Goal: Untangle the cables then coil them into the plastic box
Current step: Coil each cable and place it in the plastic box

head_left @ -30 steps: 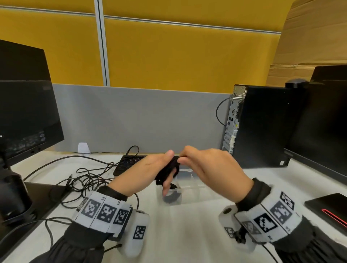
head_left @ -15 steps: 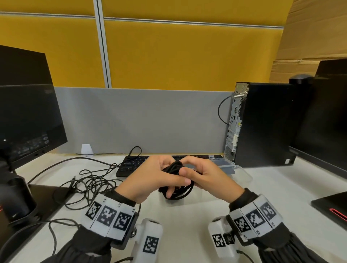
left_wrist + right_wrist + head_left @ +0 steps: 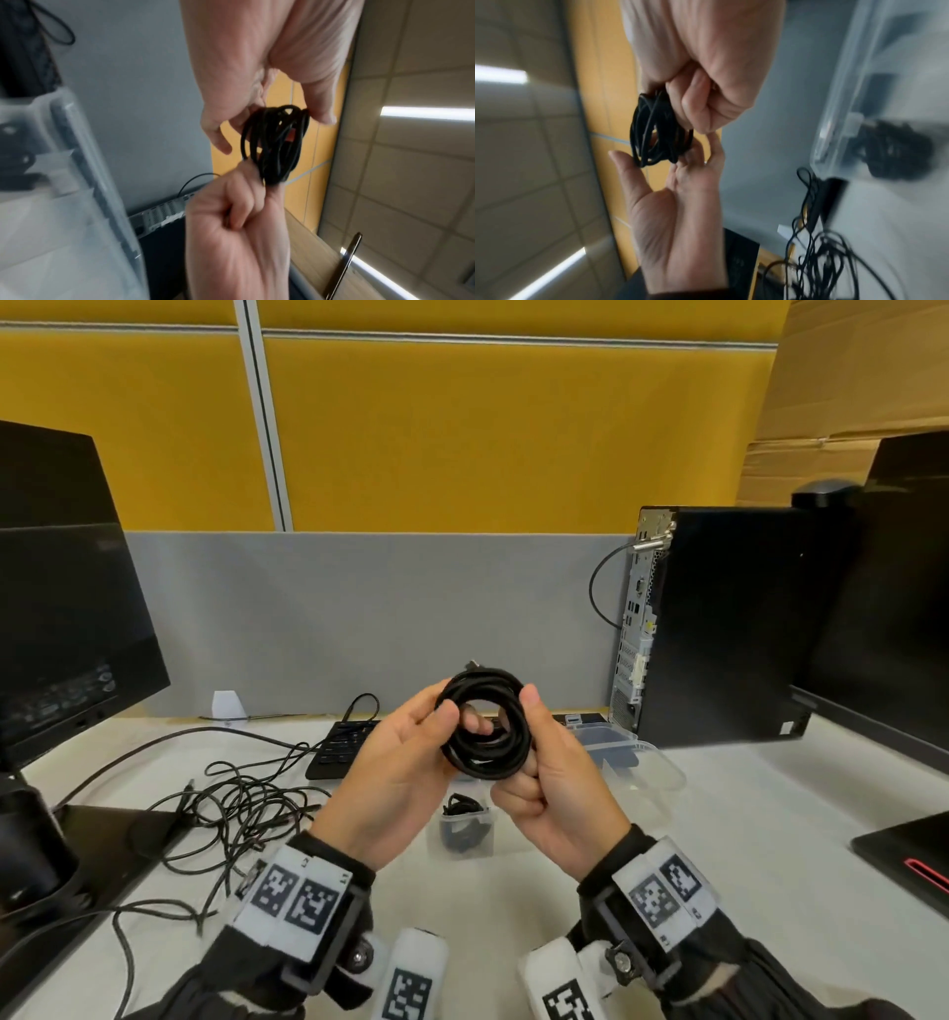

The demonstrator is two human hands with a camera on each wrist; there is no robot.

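A black cable wound into a small round coil [image 3: 485,724] is held up in the air between both hands, its opening facing me. My left hand [image 3: 452,716] pinches its left side between thumb and fingers. My right hand [image 3: 534,737] grips the right and lower side, thumb on top, fingers curled under. In the wrist views the coil [image 3: 275,142] [image 3: 659,132] shows edge-on between the two hands. Below the hands, the small clear plastic box [image 3: 445,820] stands on the desk with another coiled black cable [image 3: 462,806] inside.
A loose tangle of black cables [image 3: 246,809] lies on the desk to the left, beside a monitor base. A clear lid [image 3: 637,757] lies right of the box. Behind are a black keyboard [image 3: 339,747], a PC tower [image 3: 719,629] and monitors on both sides.
Both hands have lifted the coil from just over the box to higher above the desk and turned it flat towards me. The coil now shows as a neat ring.
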